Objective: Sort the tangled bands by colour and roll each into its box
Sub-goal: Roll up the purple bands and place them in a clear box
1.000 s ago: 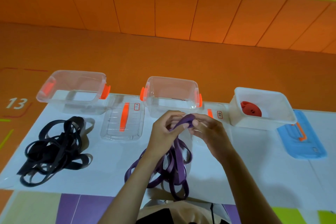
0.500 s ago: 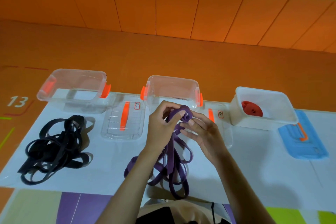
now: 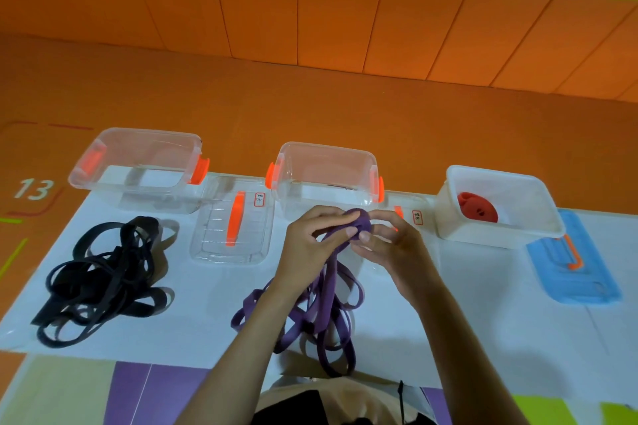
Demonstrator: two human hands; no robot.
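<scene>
Both hands hold the purple band (image 3: 324, 307) in front of the middle clear box (image 3: 324, 162). My left hand (image 3: 312, 240) and my right hand (image 3: 393, 245) pinch a small rolled-up end of it, and the rest hangs down in loose loops onto the white sheet. A tangle of black band (image 3: 100, 279) lies at the left, below the left clear box (image 3: 138, 155). A rolled red band (image 3: 478, 207) sits inside the white box (image 3: 538, 217) at the right.
A clear lid with an orange handle (image 3: 234, 221) lies between the left and middle boxes. A second clear lid (image 3: 412, 214) is partly hidden behind my right hand. A blue lid (image 3: 573, 262) lies at the far right on the white sheet (image 3: 500, 304).
The rolled purple end between my fingers has grown thicker as my fingers turn it. The loose purple loops have shifted slightly. The boxes and the black band have not moved.
</scene>
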